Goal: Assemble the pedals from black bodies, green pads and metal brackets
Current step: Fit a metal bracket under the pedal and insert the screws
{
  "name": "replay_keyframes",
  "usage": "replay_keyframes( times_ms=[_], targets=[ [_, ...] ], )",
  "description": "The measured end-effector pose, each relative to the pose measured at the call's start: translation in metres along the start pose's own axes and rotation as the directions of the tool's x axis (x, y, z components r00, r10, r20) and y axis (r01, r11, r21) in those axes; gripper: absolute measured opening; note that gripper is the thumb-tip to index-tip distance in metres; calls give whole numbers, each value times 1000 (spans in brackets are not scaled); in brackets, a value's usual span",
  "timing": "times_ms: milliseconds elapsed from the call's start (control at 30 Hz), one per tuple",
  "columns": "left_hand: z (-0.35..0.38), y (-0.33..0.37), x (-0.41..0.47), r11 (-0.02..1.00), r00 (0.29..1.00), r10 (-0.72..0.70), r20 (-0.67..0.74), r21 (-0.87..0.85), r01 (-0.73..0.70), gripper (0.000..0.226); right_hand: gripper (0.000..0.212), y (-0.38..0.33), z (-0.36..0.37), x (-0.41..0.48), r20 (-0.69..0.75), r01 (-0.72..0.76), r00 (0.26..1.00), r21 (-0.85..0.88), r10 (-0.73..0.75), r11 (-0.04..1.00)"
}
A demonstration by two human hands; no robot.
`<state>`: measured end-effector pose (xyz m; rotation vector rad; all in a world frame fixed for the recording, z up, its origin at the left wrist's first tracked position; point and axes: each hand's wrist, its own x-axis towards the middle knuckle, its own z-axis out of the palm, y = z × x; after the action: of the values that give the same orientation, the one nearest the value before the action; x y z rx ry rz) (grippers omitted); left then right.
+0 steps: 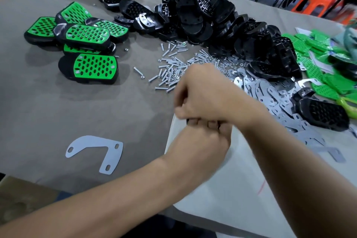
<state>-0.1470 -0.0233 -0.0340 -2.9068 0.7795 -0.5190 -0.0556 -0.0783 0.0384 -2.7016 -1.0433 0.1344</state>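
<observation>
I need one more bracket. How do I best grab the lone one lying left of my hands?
Probably pinch the bracket at its broad two-slot leg, coming from above on the near-right side; it lies flat and thin, so tip an edge up.

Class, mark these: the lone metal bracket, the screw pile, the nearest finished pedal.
lone metal bracket (96,141): head view, its upper arm.
screw pile (170,72): head view, heap's middle.
nearest finished pedal (94,67): head view, green pad.

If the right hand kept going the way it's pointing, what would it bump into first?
Most likely the pile of loose screws, which lies just beyond the right hand, up and to the left in the picture. Height is hard to judge, so the hand might pass above them instead.
</observation>
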Motion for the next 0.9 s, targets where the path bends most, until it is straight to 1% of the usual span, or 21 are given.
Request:
replay_keyframes(
  times_ms=[67,133,200,267,433,567,767,900],
  targets=[
    [1,-2,4,998,994,-54,94,-37,57,48,7,19,-15,-9,-73,-72,994,142,83,987],
    [3,-1,5,999,994,-42,97,-5,43,54,10,34,-26,-19,-73,-110,989,210,128,972],
    [2,-2,6,999,995,-33,95,-26,36,55,13,40,-31,-25,-55,-112,991,182,124,977],
    [1,-2,6,999,996,-32,88,1,32,54,14,42,-31,-26,-57,-112,991,142,121,984],
    [1,-2,6,999,996,-32,78,-10,33,56,17,39,-27,-18,-118,-84,988,91,95,992],
    [4,-1,5,999,999,-28,39,-39,29,54,17,34,-21,-13,-76,-74,994,7,74,997],
    [5,1,6,996,997,-71,-27,-49,70,53,12,36,-19,-10,-50,-70,996,21,71,997],
    [10,4,6,985,987,-136,-87,-122,125,45,11,38,-14,-9,-63,-54,996,48,57,997]
  ],
)
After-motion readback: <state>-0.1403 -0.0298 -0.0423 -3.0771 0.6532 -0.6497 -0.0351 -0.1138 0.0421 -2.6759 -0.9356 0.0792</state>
